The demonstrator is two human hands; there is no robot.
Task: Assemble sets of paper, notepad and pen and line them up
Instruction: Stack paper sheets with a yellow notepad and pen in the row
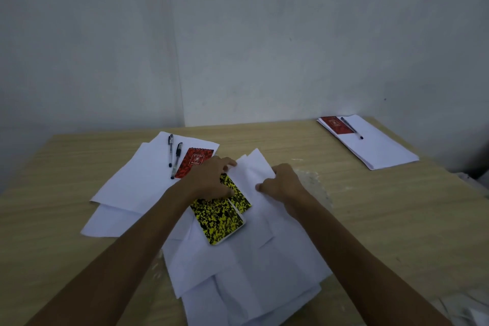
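While both hands meet over the loose pile of white paper (254,267) at the near middle of the wooden table (383,206), the sheet being worked (251,169) is pinched from two sides: its far left edge is held between the thumb and fingertips of the left hand (211,180), and its right side is gripped by the curled fingers of the right hand (283,182). The long axis of that sheet is seen to run away from the person, tilted slightly leftward, so that it lies between the two hands and a little beyond the fingertips.

Two yellow-and-black notepads (222,214) are lying just beside and partly under the left wrist, overlapping one another on the pile; of the two hands, the left is plainly the nearer to them. Further left, a red notepad (194,165) and two pens (174,155) are resting on separate sheets, again on the left hand's side.

At the far right corner, one finished set (370,140) is laid out: paper with a red notepad and pen on top, well apart from the hands. It is judged that the held sheet must be carried rightward and away, a path lying open to the right hand, and squared with that set's long axis.
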